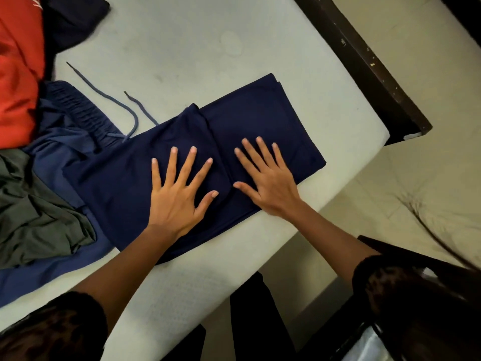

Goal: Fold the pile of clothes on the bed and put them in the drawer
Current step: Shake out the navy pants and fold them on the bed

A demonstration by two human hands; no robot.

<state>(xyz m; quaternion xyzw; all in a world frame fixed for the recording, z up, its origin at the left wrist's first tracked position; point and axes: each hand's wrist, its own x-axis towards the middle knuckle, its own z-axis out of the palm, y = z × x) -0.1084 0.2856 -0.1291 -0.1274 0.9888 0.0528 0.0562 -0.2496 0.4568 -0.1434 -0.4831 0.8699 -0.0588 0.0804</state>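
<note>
Pale mattress (182, 48), folded navy garment (260, 121) near edge; left hand (179, 194), right hand (268, 183) flat on it, fingers spread; clothes pile (39, 152) at left

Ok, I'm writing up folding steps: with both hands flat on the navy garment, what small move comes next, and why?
Probably fold it in half, right end over left. The left hand and right hand both press flat on the navy garment, which lies smooth but is a long rectangle on the mattress.
</note>
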